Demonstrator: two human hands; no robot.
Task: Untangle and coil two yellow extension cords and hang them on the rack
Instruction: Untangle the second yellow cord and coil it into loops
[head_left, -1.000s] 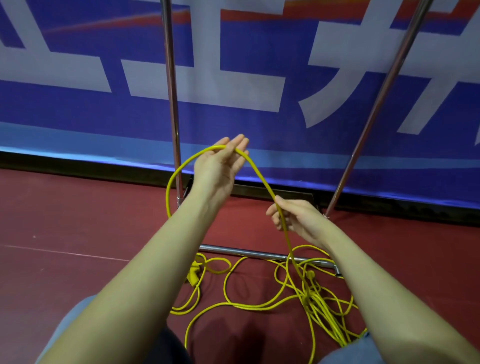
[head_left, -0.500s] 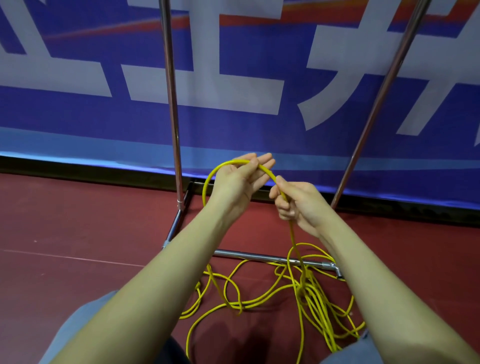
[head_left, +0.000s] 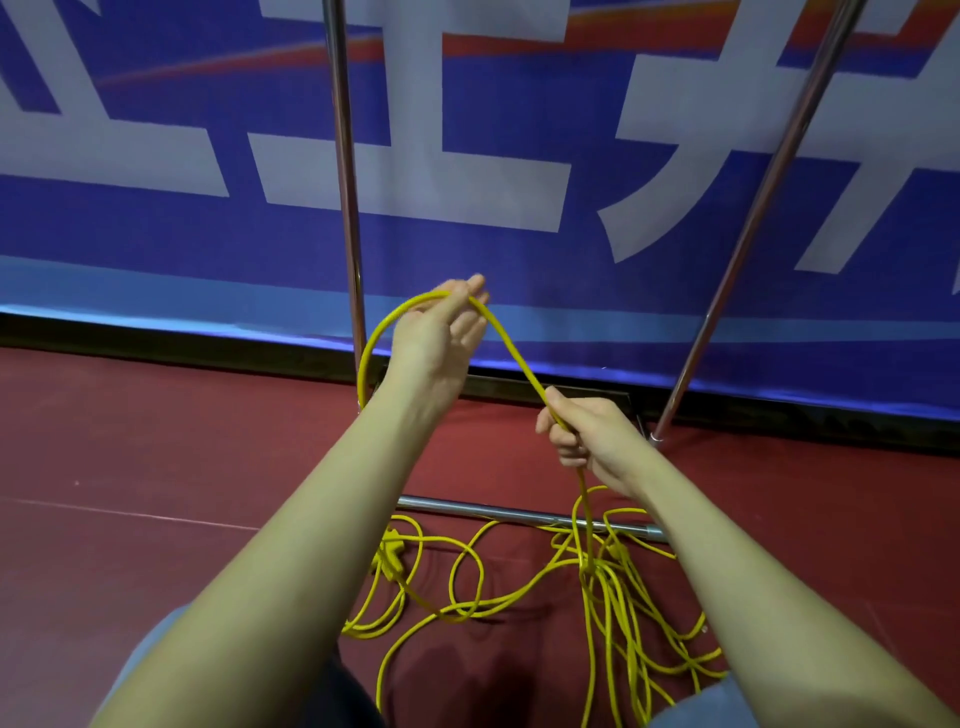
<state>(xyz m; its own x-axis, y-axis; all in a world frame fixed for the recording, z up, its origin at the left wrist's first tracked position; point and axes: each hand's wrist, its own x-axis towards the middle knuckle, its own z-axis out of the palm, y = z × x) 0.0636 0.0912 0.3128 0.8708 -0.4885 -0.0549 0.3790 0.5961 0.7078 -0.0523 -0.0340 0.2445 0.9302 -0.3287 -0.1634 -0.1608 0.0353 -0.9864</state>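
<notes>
The yellow cord (head_left: 511, 351) is being coiled: it is held in the left hand (head_left: 441, 332) and gripped by the right hand (head_left: 582, 431). The rest lies tangled on the floor (head_left: 156, 441); another loop is probably needed next.

A: Item count, taken from the rack (head_left: 524, 514)?

B: Hands: two. The left hand (head_left: 441, 338) is raised before the rack's left upright (head_left: 345, 208); the right hand (head_left: 587, 441) is lower, between the uprights. Uprights: two, the right upright (head_left: 763, 208) slanted. Base bars: one.

A: Cords?

B: One yellow tangle (head_left: 613, 597) in front of the base bar. The number of separate cords cannot be determined. One yellow plug block (head_left: 389, 558).
</notes>
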